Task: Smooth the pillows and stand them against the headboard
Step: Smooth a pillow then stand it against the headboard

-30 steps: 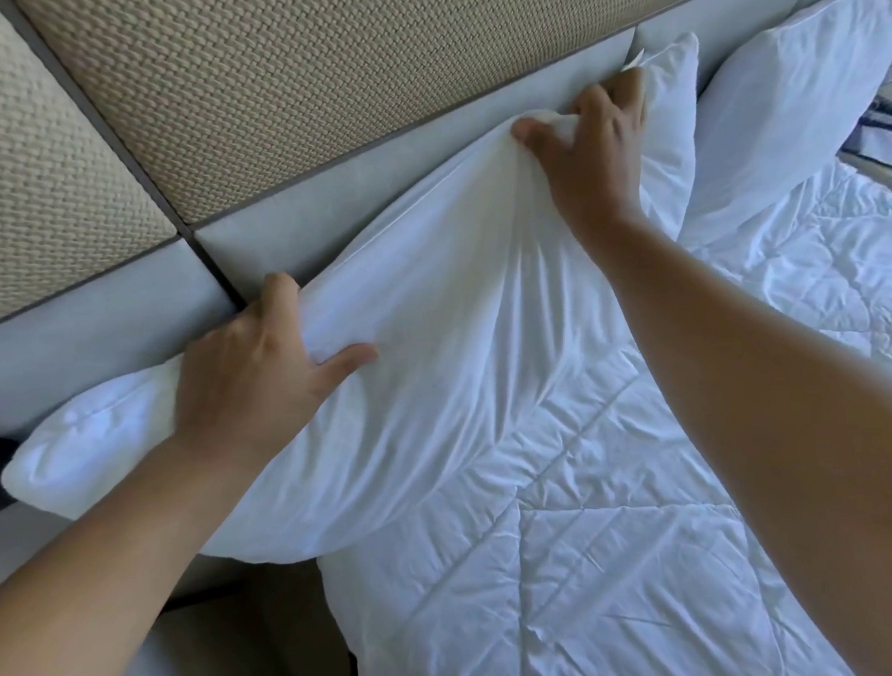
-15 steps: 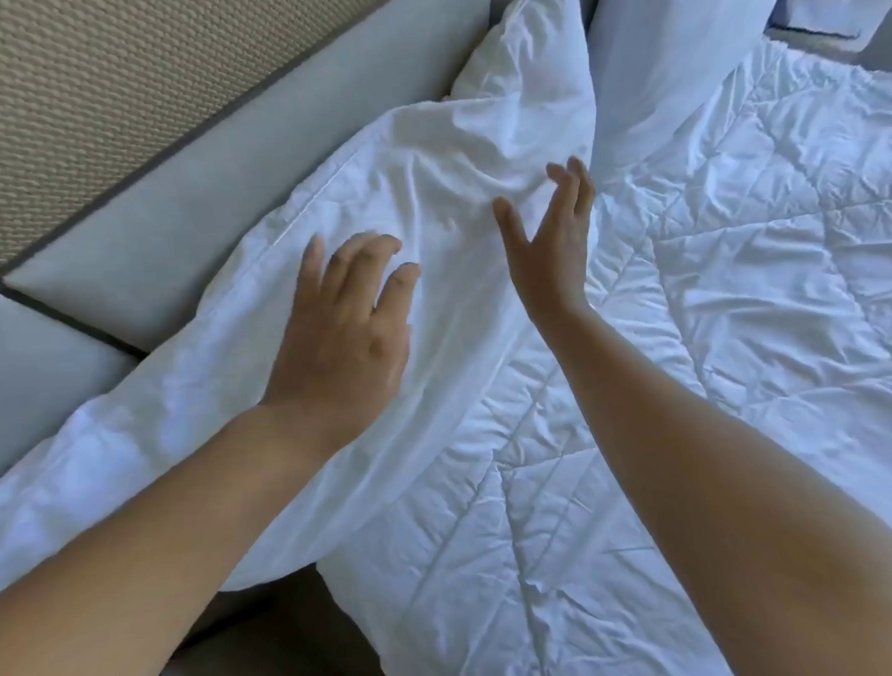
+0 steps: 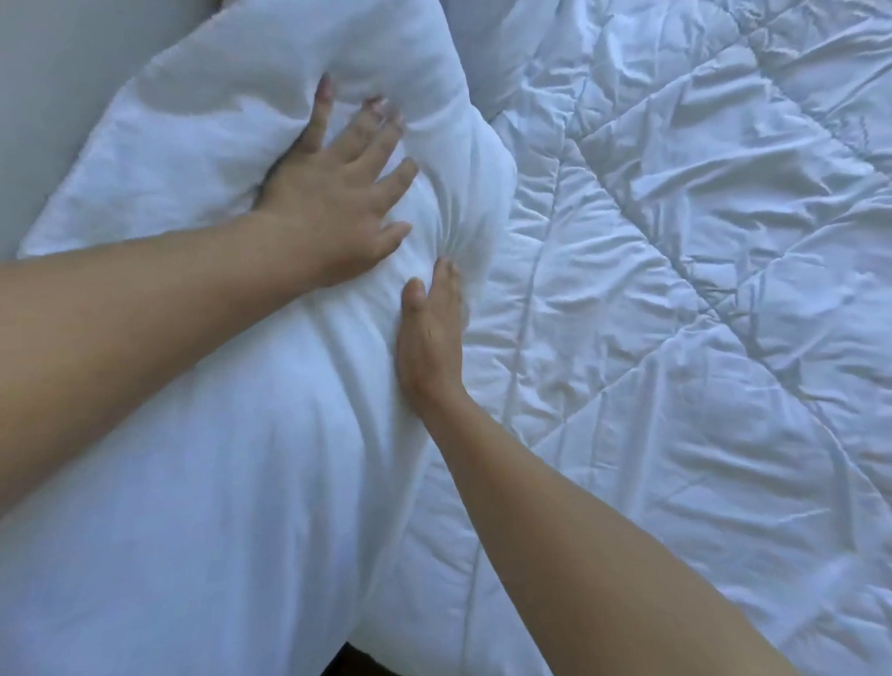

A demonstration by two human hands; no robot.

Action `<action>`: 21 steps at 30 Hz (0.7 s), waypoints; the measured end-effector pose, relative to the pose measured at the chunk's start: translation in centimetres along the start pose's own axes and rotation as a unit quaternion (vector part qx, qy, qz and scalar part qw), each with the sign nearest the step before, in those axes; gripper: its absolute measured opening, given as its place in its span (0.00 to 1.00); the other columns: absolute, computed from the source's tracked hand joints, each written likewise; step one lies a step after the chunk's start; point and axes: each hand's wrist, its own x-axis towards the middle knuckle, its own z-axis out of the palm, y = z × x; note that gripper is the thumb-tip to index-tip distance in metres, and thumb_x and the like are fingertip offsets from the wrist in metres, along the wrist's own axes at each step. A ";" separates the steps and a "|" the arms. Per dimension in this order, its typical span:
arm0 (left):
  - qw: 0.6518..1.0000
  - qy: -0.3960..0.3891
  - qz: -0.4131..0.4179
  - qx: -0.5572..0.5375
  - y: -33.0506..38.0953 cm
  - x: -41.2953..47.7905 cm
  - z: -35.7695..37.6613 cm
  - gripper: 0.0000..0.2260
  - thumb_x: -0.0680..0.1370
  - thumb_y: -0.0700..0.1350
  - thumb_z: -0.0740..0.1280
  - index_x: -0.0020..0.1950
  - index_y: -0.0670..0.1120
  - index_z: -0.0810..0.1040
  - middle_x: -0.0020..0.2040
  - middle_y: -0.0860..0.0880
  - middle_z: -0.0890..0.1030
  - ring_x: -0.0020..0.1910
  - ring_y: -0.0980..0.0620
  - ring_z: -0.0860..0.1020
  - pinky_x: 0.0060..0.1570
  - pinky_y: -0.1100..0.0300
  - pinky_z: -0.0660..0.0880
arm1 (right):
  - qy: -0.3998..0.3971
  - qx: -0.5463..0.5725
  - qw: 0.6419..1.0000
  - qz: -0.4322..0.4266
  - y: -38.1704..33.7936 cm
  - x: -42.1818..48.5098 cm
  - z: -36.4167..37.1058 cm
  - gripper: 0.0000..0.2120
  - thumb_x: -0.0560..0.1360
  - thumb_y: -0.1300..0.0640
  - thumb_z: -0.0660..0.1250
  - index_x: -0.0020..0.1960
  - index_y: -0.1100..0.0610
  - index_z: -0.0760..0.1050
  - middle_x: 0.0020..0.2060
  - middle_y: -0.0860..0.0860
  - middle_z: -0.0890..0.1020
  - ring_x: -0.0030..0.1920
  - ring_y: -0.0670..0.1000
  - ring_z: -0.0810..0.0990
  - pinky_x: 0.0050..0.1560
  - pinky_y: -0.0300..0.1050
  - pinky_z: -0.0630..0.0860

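Left of centre, soft white fabric pillow (image 3: 195,447) runs diagonally, lower left to upper centre, against grey padded headboard (image 3: 36,99). Left hand (image 3: 338,200) flat, fingers spread, pressing it; right hand (image 3: 428,333) flat at its edge beside white quilted duvet (image 3: 684,279), nothing gripped.

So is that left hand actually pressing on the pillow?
Touching. The head view shows the left hand lying flat on the pillow, its fingers sunk into the fabric, which creases around them.
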 end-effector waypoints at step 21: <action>0.997 0.011 0.038 0.064 -3.3 7.1 -0.2 0.31 0.81 0.61 0.41 0.81 0.48 0.50 0.82 0.43 0.47 0.81 0.46 0.42 0.72 0.31 0.36 | 0.077 -0.081 0.991 -0.072 -2.6 12.7 -3.3 0.28 0.84 0.47 0.50 0.82 0.54 0.51 0.81 0.48 0.53 0.81 0.46 0.48 0.80 0.45 0.44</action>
